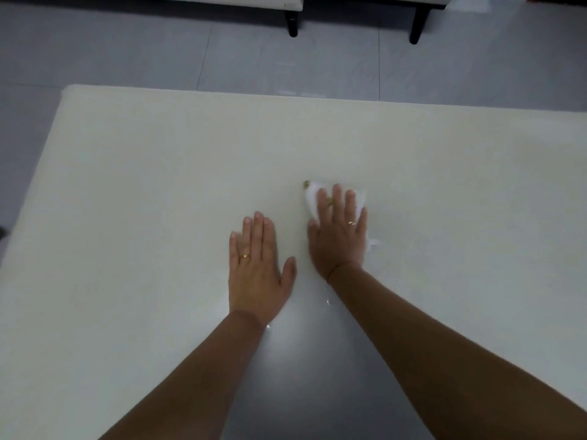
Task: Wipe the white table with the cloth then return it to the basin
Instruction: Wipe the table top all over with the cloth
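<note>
Both hands are mid-table on the white table (127, 185), w/ lots of bare top to the left, the right and up to the far edge, then grey floor (158, 52) beyond (dark furniture legs (292, 25) at the back). Left hand (255, 268) lies flat, fingers straight and together, holding nothing. Right hand (341, 236), just beside it, is flat too, pressing the cloth (313, 193) onto the top. The cloth pokes out past my fingertips. Tiny tan bit at its corner, maybe a tag, too blurry to tell tbh.
</note>
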